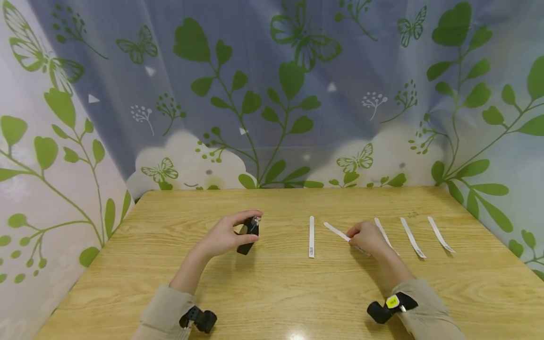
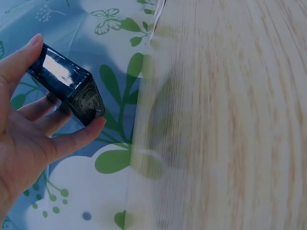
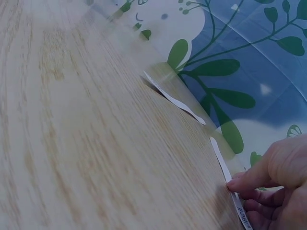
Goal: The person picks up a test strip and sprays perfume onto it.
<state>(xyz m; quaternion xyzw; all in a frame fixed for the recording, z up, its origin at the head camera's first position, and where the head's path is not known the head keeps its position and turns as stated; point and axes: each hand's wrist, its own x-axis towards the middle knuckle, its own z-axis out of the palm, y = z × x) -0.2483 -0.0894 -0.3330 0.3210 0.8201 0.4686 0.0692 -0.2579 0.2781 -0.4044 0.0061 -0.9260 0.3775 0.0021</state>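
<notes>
My left hand grips a black glass perfume bottle with a silvery nozzle at its top, tilted above the left part of the table. In the left wrist view, thumb and fingers hold the glossy square bottle by its ends. My right hand pinches a white paper test strip that slants on the table, part of it hidden by the fingers. Small dark print shows near this strip's lower end in the right wrist view.
One white strip lies left of my right hand. To its right are three more: a partly covered strip, a middle strip and an outer strip. A patterned curtain hangs behind the wooden table.
</notes>
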